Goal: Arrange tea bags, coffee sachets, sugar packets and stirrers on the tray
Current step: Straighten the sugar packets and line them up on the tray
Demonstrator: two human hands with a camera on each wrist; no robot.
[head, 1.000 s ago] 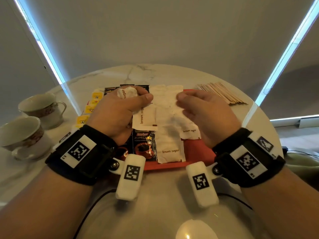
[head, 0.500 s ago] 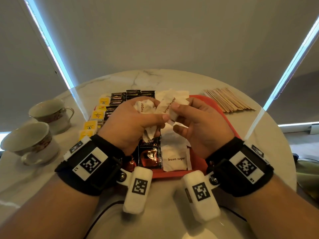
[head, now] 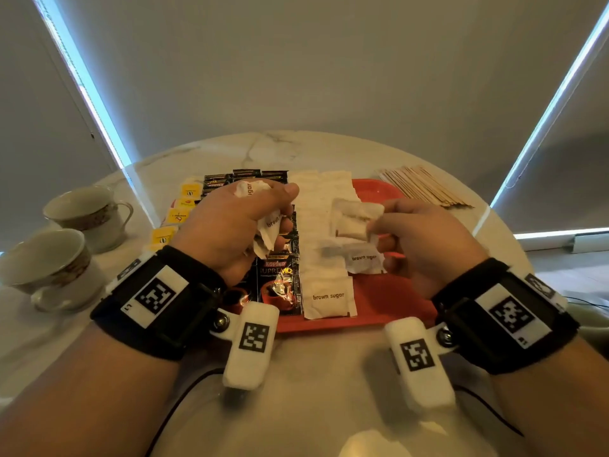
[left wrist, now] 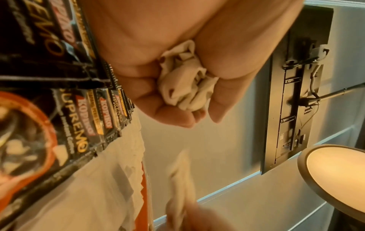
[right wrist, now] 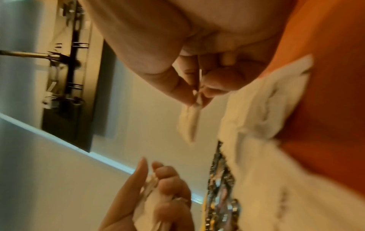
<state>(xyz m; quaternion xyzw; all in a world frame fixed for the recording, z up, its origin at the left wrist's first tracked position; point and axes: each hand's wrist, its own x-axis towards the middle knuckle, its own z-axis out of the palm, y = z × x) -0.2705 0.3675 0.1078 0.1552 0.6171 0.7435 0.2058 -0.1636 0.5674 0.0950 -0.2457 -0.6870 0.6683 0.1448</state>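
A red tray (head: 395, 305) holds a column of yellow tea bags (head: 168, 232), black coffee sachets (head: 280, 282) and a column of white brown sugar packets (head: 326, 295). My left hand (head: 280, 212) hovers over the coffee sachets and grips a crumpled bunch of sugar packets (left wrist: 185, 87). To its right, my right hand (head: 379, 225) pinches a single sugar packet (head: 356, 219) by its edge above the tray, between thumb and fingers (right wrist: 190, 121). Wooden stirrers (head: 425, 189) lie in a pile on the table beyond the tray's far right corner.
Two teacups (head: 85, 216) (head: 49, 268) stand on the round marble table (head: 329, 374) left of the tray. The tray's right half shows bare red. A cable runs along the table's near edge.
Half a second ago both hands met over the bunch. Now my right hand has drawn away to the right with one sugar packet, while the left still grips the others.
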